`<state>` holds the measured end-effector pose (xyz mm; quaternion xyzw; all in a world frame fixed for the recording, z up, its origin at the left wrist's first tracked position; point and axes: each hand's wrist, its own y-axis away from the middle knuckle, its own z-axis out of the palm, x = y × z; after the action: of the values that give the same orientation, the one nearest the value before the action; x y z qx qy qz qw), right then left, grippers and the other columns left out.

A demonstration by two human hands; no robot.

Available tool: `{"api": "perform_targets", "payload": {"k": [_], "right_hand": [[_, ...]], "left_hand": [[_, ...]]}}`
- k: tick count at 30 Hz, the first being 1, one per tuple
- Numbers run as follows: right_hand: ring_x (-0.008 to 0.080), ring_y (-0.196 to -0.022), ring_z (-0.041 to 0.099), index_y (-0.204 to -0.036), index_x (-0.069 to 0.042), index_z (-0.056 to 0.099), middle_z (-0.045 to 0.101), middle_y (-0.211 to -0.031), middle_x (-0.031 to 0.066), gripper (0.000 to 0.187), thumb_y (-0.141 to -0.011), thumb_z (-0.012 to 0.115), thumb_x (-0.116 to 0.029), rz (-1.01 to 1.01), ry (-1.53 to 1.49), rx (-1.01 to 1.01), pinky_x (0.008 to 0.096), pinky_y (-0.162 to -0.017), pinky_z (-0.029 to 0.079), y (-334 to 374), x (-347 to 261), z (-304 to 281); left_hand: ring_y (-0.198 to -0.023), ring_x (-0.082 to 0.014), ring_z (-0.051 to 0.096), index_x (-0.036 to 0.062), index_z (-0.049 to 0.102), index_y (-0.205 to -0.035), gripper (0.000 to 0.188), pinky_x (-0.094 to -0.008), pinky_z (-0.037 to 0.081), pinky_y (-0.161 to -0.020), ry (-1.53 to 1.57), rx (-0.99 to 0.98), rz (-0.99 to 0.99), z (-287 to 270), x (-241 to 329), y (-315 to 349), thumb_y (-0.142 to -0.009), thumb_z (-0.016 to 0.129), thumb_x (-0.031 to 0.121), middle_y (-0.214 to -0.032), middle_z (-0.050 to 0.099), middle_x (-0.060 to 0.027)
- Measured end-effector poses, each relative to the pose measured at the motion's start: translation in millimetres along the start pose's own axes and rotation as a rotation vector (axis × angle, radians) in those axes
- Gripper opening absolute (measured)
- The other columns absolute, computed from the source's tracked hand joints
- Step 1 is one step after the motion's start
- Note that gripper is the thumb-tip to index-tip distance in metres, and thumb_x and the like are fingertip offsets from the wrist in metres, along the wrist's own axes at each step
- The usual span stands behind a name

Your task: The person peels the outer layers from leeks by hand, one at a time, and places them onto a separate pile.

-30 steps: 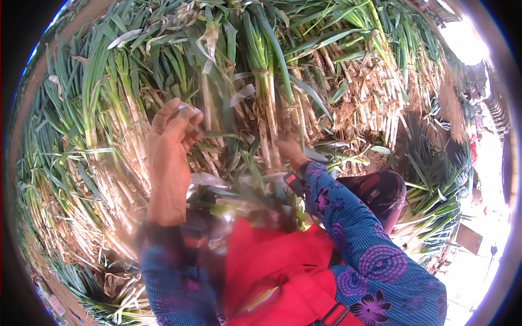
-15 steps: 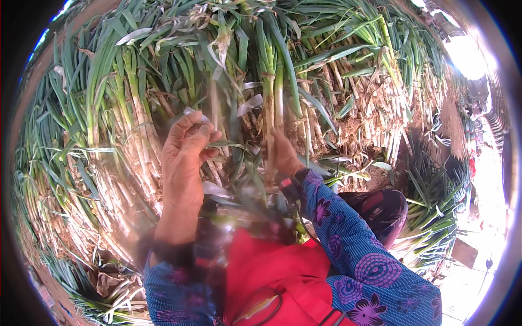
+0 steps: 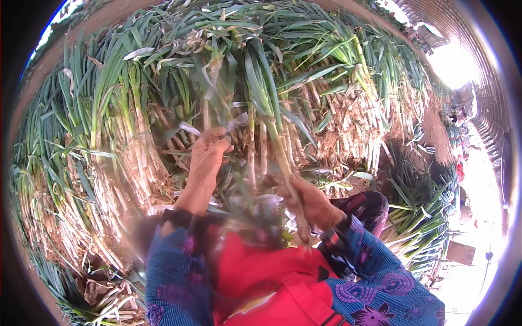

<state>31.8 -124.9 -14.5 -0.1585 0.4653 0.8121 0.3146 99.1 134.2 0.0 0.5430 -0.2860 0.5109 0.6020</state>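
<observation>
My right hand [image 3: 311, 204] is closed round the pale lower stem of a long green onion [image 3: 280, 149], which slants toward me with its root end hanging over my lap. Its green leaves still lie among the other stalks. To the left, my left hand [image 3: 209, 155] has its fingers curled together in a pinch; what is between them, if anything, cannot be made out. A pale dry leaf strip [image 3: 237, 121] hangs just above those fingers. A thick row of green onions [image 3: 130, 117], leaves up and roots down, stands in front of both hands.
A red apron [image 3: 266, 271] covers my lap, with my bent knee [image 3: 372, 209] at the right. More green onions [image 3: 410, 236] lie beyond that knee, and others [image 3: 117, 304] at the lower left. Corrugated sheeting [image 3: 462, 32] curves along the far right.
My right hand has drawn a green onion down toward my lap, tilting it. My left hand has shifted slightly right and down. The view has turned a little.
</observation>
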Motion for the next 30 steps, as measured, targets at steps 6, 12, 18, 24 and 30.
{"api": "perform_targets", "payload": {"k": [6, 12, 18, 24, 30], "right_hand": [[0.006, -0.063, 0.048, -0.136, -0.006, 0.041, 0.052, -0.082, -0.0007, 0.046, -0.096, 0.046, -0.029, -0.067, 0.531, 0.133, 0.0209, -0.051, 0.041, 139, 3, 13], [0.0059, -0.053, 0.047, -0.143, -0.003, 0.031, 0.05, -0.072, 0.001, 0.057, -0.096, 0.051, -0.028, -0.094, 0.715, 0.193, 0.0201, -0.046, 0.039, 226, 25, -5], [0.0058, -0.055, 0.046, -0.143, -0.002, 0.031, 0.051, -0.072, 0.0015, 0.061, -0.095, 0.055, -0.032, -0.169, 0.697, 0.168, 0.0198, -0.049, 0.039, 267, 47, -18], [0.0044, -0.052, 0.043, -0.14, 0.0, 0.036, 0.048, -0.069, -0.001, 0.055, -0.097, 0.052, -0.031, -0.281, 0.594, 0.192, 0.0183, -0.047, 0.036, 256, 44, -17], [0.0027, -0.066, 0.044, -0.139, -0.001, 0.038, 0.053, -0.086, -0.0013, 0.051, -0.094, 0.05, -0.022, -0.309, 0.707, 0.194, 0.0184, -0.058, 0.038, 219, 25, 11]], "left_hand": [[-0.084, -0.0093, 0.06, 0.014, 0.061, -0.107, 0.024, -0.0266, 0.044, -0.065, -0.097, -0.177, -0.101, 24, -40, 9, -0.086, 0.066, 0.024, -0.094, 0.062, 0.0029], [-0.087, -0.0118, 0.056, 0.0119, 0.06, -0.108, 0.029, -0.0298, 0.046, -0.069, -0.142, -0.336, -0.17, 69, -70, 41, -0.089, 0.062, 0.034, -0.094, 0.06, 0.0027], [-0.092, -0.0172, 0.063, 0.009, 0.055, -0.112, 0.03, -0.0328, 0.05, -0.07, 0.346, -0.598, -0.417, 113, -99, 81, -0.09, 0.063, 0.028, -0.1, 0.064, -0.0048], [-0.088, -0.0153, 0.063, 0.0088, 0.057, -0.107, 0.022, -0.0323, 0.05, -0.067, 0.439, -0.568, -0.213, 130, -71, 103, -0.087, 0.065, 0.013, -0.098, 0.065, -0.0039], [-0.08, -0.0112, 0.062, 0.0087, 0.058, -0.109, 0.025, -0.0227, 0.043, -0.055, 0.263, -0.377, -0.113, 108, -43, 76, -0.086, 0.065, 0.008, -0.096, 0.066, -0.0021]]}}
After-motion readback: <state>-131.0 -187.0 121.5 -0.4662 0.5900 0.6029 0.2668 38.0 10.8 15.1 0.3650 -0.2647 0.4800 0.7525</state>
